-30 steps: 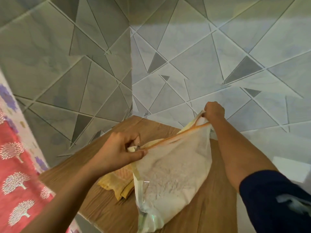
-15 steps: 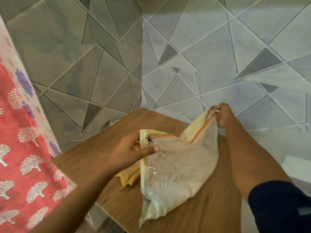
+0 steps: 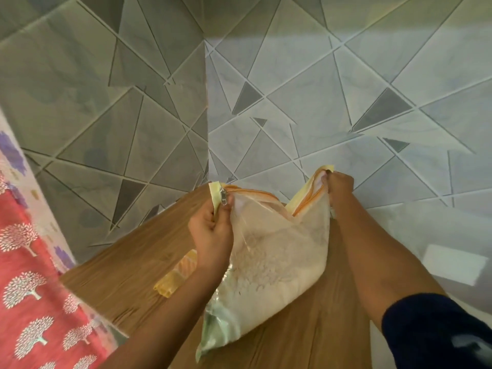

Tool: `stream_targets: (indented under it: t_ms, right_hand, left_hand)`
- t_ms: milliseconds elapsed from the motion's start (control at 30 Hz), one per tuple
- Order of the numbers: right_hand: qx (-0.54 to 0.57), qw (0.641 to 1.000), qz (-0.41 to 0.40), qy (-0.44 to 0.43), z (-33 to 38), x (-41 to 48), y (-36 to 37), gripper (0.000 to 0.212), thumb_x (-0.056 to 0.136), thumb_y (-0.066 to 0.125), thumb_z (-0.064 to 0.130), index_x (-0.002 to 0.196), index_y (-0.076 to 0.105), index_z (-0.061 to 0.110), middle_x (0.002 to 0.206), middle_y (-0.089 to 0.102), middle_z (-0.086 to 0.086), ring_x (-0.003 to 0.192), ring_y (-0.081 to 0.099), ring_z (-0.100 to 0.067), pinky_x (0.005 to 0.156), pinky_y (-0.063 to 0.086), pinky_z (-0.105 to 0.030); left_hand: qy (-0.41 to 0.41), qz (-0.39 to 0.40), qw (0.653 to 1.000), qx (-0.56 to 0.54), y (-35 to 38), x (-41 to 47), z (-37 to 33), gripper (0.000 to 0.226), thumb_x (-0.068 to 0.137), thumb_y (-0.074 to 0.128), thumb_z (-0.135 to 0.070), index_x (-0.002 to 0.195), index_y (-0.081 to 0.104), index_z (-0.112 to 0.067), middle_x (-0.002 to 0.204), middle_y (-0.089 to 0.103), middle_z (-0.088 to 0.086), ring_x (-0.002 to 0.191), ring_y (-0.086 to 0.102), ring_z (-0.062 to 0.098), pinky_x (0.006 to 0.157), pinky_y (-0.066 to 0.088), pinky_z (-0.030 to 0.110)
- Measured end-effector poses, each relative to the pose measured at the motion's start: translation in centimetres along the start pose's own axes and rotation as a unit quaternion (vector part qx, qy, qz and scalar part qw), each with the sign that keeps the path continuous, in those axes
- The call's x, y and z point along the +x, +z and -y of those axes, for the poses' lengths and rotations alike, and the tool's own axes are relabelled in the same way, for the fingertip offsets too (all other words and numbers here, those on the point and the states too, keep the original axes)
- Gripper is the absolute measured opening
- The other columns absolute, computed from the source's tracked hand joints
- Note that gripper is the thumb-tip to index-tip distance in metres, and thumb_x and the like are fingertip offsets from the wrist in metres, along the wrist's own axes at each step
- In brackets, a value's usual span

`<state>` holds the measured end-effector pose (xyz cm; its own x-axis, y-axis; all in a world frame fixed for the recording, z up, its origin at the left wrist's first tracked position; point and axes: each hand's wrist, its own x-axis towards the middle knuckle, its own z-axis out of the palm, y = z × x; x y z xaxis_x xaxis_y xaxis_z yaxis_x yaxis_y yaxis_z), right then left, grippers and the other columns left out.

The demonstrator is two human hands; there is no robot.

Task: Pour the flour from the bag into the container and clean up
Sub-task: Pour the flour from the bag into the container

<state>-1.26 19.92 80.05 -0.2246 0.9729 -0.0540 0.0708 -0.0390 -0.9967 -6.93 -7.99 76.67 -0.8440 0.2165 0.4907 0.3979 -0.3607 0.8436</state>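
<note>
A clear plastic flour bag (image 3: 269, 265) with an orange zipper along its top stands on the wooden table (image 3: 127, 265). White flour fills its lower half. My left hand (image 3: 213, 233) pinches the bag's left top corner just below the metal zipper pull (image 3: 223, 196). My right hand (image 3: 338, 183) grips the right top corner, holding it up. The zipper line sags between both hands and the mouth gapes near the right side. No container is in view.
A folded yellow cloth (image 3: 175, 275) lies on the table behind my left forearm. Grey triangle-patterned tiled walls (image 3: 292, 102) meet in a corner behind the table. A red fabric with white trees (image 3: 29, 288) hangs at the left. A white object (image 3: 455, 263) sits low at the right.
My left hand has shifted from the zipper pull to gripping the corner below it. Both hands have lifted the bag's top higher, and the zipper now looks open along most of its length.
</note>
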Motion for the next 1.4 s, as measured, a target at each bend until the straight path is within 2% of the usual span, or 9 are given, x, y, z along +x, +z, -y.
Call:
stream_targets:
  t_ms: [133, 367, 600, 767, 867, 1000, 1100, 1200, 1400]
  right_hand:
    - [0.026, 0.999, -0.037, 0.006, 2.6, -0.2, -1.6, 0.013, 0.092, 0.052, 0.018, 0.091, 0.062, 0.009, 0.095, 0.062, -0.010, 0.096, 0.059, -0.022, 0.083, 0.047, -0.028]
    - [0.136, 0.986, -0.079, -0.056, 10.1, -2.4, -6.2, 0.021, 0.086, 0.056, 0.010, 0.067, 0.047, 0.012, 0.081, 0.053, -0.008, 0.069, 0.054, -0.021, 0.068, 0.050, -0.032]
    - [0.231, 0.965, -0.117, -0.046, 14.0, -5.4, -13.0, 0.031, 0.083, 0.057, 0.002, 0.113, 0.054, -0.005, 0.098, 0.059, -0.017, 0.069, 0.057, -0.027, 0.089, 0.051, -0.050]
    - [0.268, 0.949, -0.148, -0.076, 15.3, -9.9, -15.9, 0.030, 0.091, 0.044, 0.004, 0.120, 0.051, -0.002, 0.090, 0.059, -0.016, 0.064, 0.052, -0.022, 0.056, 0.049, -0.033]
    - [0.284, 0.944, -0.150, -0.078, 15.5, -11.6, -16.1, 0.033, 0.094, 0.045, 0.020, 0.123, 0.047, 0.003, 0.120, 0.056, -0.019, 0.087, 0.055, -0.028, 0.081, 0.050, -0.042]
    - [0.130, 0.935, -0.311, -0.107, 16.8, -13.2, -16.2, 0.064, 0.091, 0.050, 0.040, 0.138, 0.023, 0.007, 0.142, 0.035, -0.020, 0.127, 0.039, -0.038, 0.107, 0.035, -0.049]
    - [-0.096, 0.859, -0.431, -0.260, 19.3, -14.5, -16.0, 0.068, 0.092, 0.045, 0.044, 0.144, 0.023, 0.005, 0.152, 0.025, -0.017, 0.142, 0.018, -0.034, 0.117, 0.014, -0.045]
    - [-0.178, 0.849, -0.311, -0.387, 23.8, -15.5, -14.5, 0.068, 0.092, 0.042, 0.048, 0.146, 0.024, 0.010, 0.155, 0.024, -0.011, 0.144, 0.016, -0.027, 0.118, 0.013, -0.040]
    - [-0.192, 0.924, 0.001, -0.331, 28.6, -15.9, -9.9, 0.069, 0.080, 0.062, 0.052, 0.134, 0.044, 0.013, 0.136, 0.049, -0.003, 0.126, 0.045, -0.022, 0.097, 0.036, -0.032]
  left_hand:
    - [0.059, -0.041, 0.997, 0.001, 1.2, 5.3, -2.9, 0.038, 0.083, 0.052, -0.038, 0.058, 0.047, -0.010, 0.058, 0.031, 0.004, 0.057, 0.026, 0.017, 0.053, 0.023, 0.036]
    - [0.188, -0.072, 0.978, -0.062, 5.8, 14.5, -13.7, 0.020, 0.088, 0.051, -0.008, 0.072, 0.054, -0.018, 0.058, 0.042, -0.017, 0.049, 0.038, -0.005, 0.054, 0.031, 0.017]
    - [0.306, -0.089, 0.948, 0.000, 12.3, 19.4, -23.0, 0.023, 0.090, 0.048, -0.010, 0.101, 0.066, -0.001, 0.097, 0.069, 0.020, 0.090, 0.061, 0.032, 0.070, 0.034, 0.021]
    - [0.388, -0.065, 0.919, 0.025, 16.3, 20.6, -26.9, 0.024, 0.088, 0.042, -0.011, 0.096, 0.064, -0.004, 0.078, 0.066, 0.020, 0.068, 0.054, 0.028, 0.064, 0.035, 0.030]
    - [0.431, -0.044, 0.899, 0.060, 18.0, 20.7, -27.8, 0.025, 0.091, 0.041, -0.013, 0.101, 0.063, -0.007, 0.081, 0.067, 0.018, 0.072, 0.060, 0.030, 0.067, 0.041, 0.033]
    - [0.478, -0.006, 0.874, 0.091, 19.3, 20.8, -28.3, 0.028, 0.093, 0.041, -0.018, 0.109, 0.063, -0.011, 0.092, 0.069, 0.018, 0.085, 0.064, 0.037, 0.075, 0.045, 0.040]
    - [0.523, 0.024, 0.850, 0.064, 20.3, 20.2, -28.0, 0.037, 0.092, 0.039, -0.027, 0.113, 0.064, -0.011, 0.091, 0.069, 0.020, 0.084, 0.065, 0.037, 0.072, 0.045, 0.041]
    - [0.542, 0.041, 0.839, 0.044, 21.3, 19.7, -27.2, 0.040, 0.092, 0.038, -0.031, 0.113, 0.065, -0.010, 0.087, 0.070, 0.020, 0.078, 0.065, 0.038, 0.065, 0.044, 0.039]
    - [0.533, 0.030, 0.846, -0.001, 22.2, 19.6, -25.8, 0.045, 0.088, 0.037, -0.031, 0.110, 0.068, -0.007, 0.087, 0.072, 0.019, 0.075, 0.067, 0.038, 0.065, 0.048, 0.038]
